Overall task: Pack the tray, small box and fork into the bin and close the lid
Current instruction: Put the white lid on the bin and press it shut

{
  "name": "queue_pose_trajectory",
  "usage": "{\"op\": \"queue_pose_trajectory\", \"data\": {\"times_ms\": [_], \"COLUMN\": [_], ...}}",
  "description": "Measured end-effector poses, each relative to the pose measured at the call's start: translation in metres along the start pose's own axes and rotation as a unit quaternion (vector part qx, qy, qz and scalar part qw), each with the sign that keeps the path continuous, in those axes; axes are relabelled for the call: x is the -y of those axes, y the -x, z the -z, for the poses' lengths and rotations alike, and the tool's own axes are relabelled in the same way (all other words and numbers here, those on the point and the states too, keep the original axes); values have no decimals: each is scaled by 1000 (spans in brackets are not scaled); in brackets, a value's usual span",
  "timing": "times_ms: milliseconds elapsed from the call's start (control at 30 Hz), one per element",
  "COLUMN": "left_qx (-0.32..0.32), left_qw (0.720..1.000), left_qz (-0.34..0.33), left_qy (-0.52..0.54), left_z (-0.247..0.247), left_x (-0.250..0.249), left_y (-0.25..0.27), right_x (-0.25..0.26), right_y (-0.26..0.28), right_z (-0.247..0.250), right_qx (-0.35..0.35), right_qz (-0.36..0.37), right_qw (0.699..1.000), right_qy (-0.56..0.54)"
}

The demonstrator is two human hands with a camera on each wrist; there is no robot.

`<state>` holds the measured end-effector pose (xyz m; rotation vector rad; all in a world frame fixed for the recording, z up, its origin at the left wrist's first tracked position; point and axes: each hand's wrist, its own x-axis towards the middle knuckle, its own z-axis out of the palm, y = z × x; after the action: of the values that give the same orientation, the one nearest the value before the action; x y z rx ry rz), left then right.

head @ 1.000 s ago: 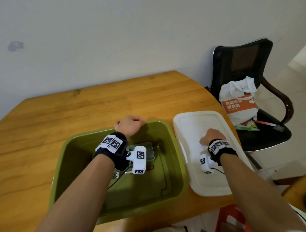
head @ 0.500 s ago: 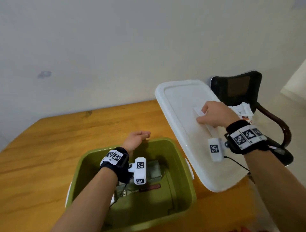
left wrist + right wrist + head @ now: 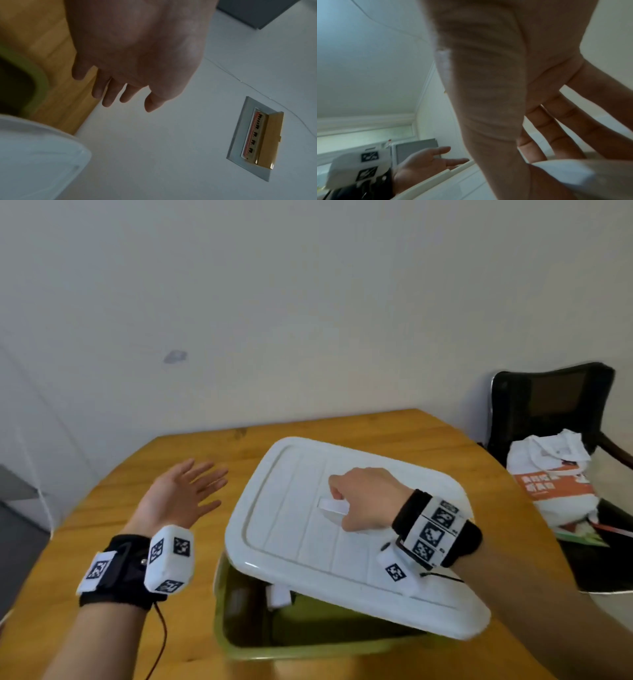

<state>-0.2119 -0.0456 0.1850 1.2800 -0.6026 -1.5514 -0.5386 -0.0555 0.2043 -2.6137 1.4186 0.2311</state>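
Right hand [image 3: 368, 499] fingers curl round the handle of the lid [image 3: 294, 529], holding it tilted over the bin [image 3: 239, 642] for seating; left hand [image 3: 178, 496] fingers spread wide, empty, ready to guide.

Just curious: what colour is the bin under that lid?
Olive green bin, under the white lid; clearest in the head view.

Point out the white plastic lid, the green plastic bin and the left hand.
white plastic lid [image 3: 294, 529]: head view, flat top panel.
green plastic bin [image 3: 308, 650]: head view, near rim.
left hand [image 3: 178, 498]: head view, open palm.
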Motion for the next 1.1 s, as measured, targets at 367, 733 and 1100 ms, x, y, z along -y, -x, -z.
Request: {"op": "queue_pose_trajectory", "data": {"times_ms": [367,733,1100], "left_qx": [-43,-48,-62], "left_qw": [986,973,897], "left_qz": [102,116,88], "left_qy": [-123,-194,-429], "left_z": [17,11,16], "left_x": [68,92,86], "left_y": [14,24,18], "right_x": [60,50,28], "right_y": [-10,-9,-9], "right_z": [-41,-59,-64], "right_qx": [60,88,63], "right_qz": [77,47,0], "right_qw": [992,995,991], "right_qy": [75,18,-119]}}
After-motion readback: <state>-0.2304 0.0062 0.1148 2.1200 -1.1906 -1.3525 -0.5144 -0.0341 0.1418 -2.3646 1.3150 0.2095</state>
